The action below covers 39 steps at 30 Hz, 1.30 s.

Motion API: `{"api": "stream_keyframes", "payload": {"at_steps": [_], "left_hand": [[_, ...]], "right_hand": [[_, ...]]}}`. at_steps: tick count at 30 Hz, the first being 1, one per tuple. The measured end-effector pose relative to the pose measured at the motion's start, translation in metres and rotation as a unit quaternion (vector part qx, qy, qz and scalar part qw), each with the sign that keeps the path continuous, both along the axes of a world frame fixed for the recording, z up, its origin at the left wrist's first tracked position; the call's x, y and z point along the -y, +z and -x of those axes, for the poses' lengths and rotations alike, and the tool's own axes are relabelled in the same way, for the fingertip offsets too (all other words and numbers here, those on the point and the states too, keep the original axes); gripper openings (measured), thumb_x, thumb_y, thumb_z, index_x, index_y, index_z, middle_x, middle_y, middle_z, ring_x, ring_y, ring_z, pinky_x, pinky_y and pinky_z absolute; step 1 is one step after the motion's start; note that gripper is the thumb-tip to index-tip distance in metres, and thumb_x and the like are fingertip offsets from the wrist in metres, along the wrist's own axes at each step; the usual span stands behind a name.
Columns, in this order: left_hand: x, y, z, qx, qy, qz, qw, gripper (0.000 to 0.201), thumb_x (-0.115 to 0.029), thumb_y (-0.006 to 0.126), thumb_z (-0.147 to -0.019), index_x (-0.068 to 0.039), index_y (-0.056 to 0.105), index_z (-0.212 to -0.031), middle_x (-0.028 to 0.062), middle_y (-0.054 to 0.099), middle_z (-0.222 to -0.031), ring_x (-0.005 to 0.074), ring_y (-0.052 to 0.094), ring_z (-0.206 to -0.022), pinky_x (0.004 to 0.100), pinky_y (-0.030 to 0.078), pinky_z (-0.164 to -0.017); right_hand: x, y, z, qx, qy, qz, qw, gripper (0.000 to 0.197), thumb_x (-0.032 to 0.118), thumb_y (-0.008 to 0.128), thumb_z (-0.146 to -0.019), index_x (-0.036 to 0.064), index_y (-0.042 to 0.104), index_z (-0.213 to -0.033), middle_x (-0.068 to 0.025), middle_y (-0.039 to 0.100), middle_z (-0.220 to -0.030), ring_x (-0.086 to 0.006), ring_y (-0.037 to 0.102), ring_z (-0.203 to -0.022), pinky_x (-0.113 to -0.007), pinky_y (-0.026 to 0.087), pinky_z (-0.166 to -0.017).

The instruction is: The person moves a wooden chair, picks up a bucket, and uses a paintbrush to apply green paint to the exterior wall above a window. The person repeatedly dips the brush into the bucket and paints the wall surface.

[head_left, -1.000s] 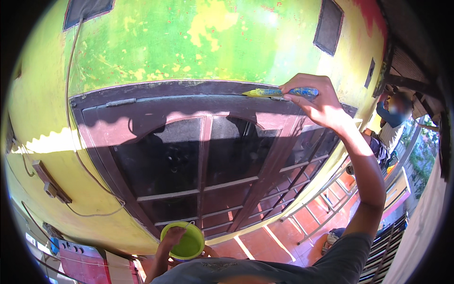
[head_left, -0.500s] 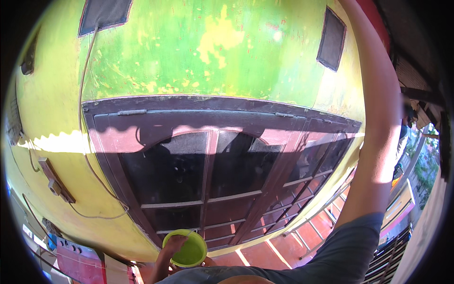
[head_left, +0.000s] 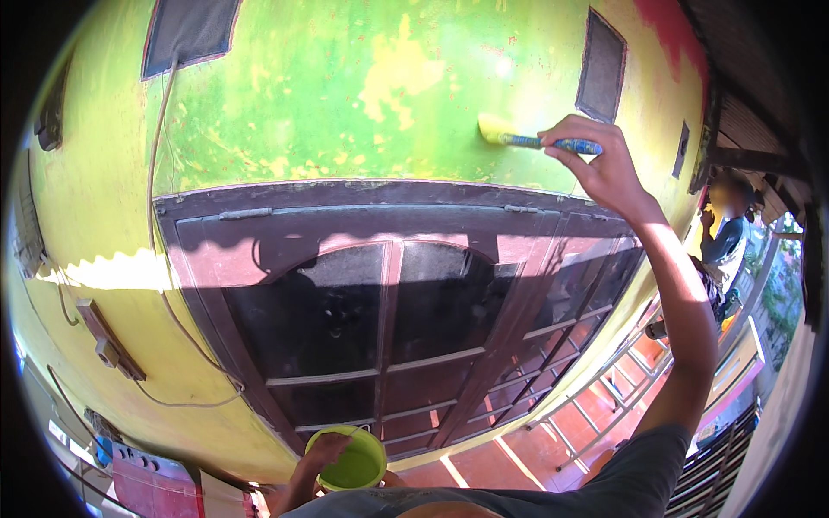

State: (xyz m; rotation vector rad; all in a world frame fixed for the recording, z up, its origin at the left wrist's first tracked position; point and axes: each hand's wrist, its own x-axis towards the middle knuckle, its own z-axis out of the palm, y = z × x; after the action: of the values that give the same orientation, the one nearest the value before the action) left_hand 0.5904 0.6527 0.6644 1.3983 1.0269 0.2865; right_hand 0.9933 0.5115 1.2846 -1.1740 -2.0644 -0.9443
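Note:
My right hand (head_left: 596, 164) is closed around the blue handle of a paintbrush (head_left: 518, 139). The brush's yellow bristles press against the green part of the wall (head_left: 328, 95), above the door frame. Patches of yellow show through that green. Low in the view, my left hand (head_left: 331, 451) grips the near-left rim of a lime-green bucket (head_left: 371, 449), its fingers reaching over the edge. Greenish-yellow paint covers the inside of the bucket.
Below the painted wall stands a dark brown door (head_left: 389, 319) with glass panes. A cable (head_left: 154, 173) runs down the wall at left, near a wooden switch board (head_left: 110, 339). A metal ladder (head_left: 596, 414) lies low at right, and another person (head_left: 730, 233) is beyond it.
My right arm, raised out of the upper edge before, has come down, bringing the paintbrush into view against the green wall. The left hand stays on the bucket.

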Motion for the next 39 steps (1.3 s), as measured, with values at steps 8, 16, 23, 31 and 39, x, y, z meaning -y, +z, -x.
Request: {"api": "stream_keyframes", "payload": {"at_steps": [8, 16, 23, 31, 39], "left_hand": [[-0.009, -0.002, -0.013, -0.018, 0.009, -0.037, 0.999, 0.036, -0.041, 0.066, -0.096, -0.006, 0.069, -0.085, 0.0001, 0.059, -0.070, 0.0125, 0.055, -0.058, 0.0315, 0.044, -0.054], [-0.017, -0.021, -0.006, 0.039, 0.052, -0.011, 0.998, 0.037, -0.042, 0.070, -0.094, -0.007, 0.068, -0.082, 0.0004, 0.059, -0.068, 0.0126, 0.055, -0.056, 0.0310, 0.044, -0.051], [-0.017, -0.017, 0.000, 0.035, 0.077, -0.026, 0.996, 0.036, -0.040, 0.071, -0.093, -0.006, 0.068, -0.084, 0.0010, 0.058, -0.068, 0.0129, 0.054, -0.055, 0.0318, 0.045, -0.050], [-0.023, -0.016, 0.017, 0.065, 0.096, 0.023, 0.993, 0.033, -0.036, 0.072, -0.092, -0.006, 0.065, -0.080, 0.0016, 0.057, -0.068, 0.0134, 0.054, -0.054, 0.0318, 0.044, -0.049], [-0.028, -0.011, 0.029, 0.032, 0.101, 0.043, 0.993, 0.026, -0.031, 0.069, -0.092, -0.008, 0.064, -0.081, 0.0003, 0.056, -0.067, 0.0120, 0.052, -0.056, 0.0317, 0.042, -0.049]], "right_hand": [[-0.018, 0.068, -0.001, -0.104, -0.035, 0.114, 0.987, 0.017, 0.018, 0.076, -0.093, 0.0048, 0.075, -0.105, -0.0066, 0.074, -0.096, -0.0173, 0.070, -0.081, -0.032, 0.059, -0.072], [-0.041, 0.253, -0.002, -0.077, 0.036, -0.177, 0.980, 0.010, 0.004, 0.074, -0.089, 0.0019, 0.074, -0.099, -0.0095, 0.075, -0.086, -0.0151, 0.070, -0.075, -0.035, 0.057, -0.064], [-0.078, 0.324, 0.006, -0.037, 0.073, -0.334, 0.939, 0.010, -0.001, 0.071, -0.087, 0.0038, 0.075, -0.095, -0.0057, 0.074, -0.082, -0.0141, 0.069, -0.076, -0.033, 0.057, -0.065], [-0.092, 0.366, 0.004, 0.007, 0.008, -0.512, 0.859, 0.019, -0.003, 0.065, -0.085, 0.0082, 0.078, -0.094, -0.0070, 0.077, -0.087, -0.0137, 0.070, -0.082, -0.033, 0.055, -0.073], [-0.076, 0.256, 0.001, -0.081, 0.012, -0.268, 0.960, 0.015, 0.011, 0.069, -0.096, 0.0050, 0.074, -0.110, -0.0057, 0.075, -0.097, -0.0159, 0.071, -0.088, -0.033, 0.059, -0.072]]}}
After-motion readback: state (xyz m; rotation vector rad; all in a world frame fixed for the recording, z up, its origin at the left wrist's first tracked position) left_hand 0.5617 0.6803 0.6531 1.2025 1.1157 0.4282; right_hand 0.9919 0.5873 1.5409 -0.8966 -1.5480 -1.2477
